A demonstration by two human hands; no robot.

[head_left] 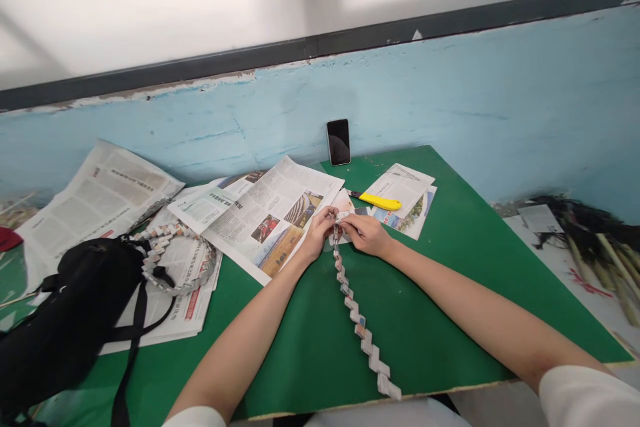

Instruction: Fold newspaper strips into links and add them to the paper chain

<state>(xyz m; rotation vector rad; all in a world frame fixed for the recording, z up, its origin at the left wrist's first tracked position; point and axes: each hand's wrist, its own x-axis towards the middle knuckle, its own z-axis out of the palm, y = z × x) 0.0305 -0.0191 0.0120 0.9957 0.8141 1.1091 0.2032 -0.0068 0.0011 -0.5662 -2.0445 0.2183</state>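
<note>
A zigzag chain of folded newspaper (367,340) runs from my hands down to the table's front edge. My left hand (319,232) is closed on its far end, the fingers curled around the last links. From the right, my right hand (367,233) pinches the same end, where a small pale strip of paper shows between the fingertips. The fingers hide just how the strip meets the chain. Just beyond my hands lie a yellow utility knife (380,201) and some cut newspaper pieces (400,187).
Spread newspaper (280,213) covers the table left of my hands. A coiled paper chain (200,273) and a black bag (75,320) with straps lie farther left. A phone (339,142) leans on the blue wall (450,107). The green table (480,320) ends at the right.
</note>
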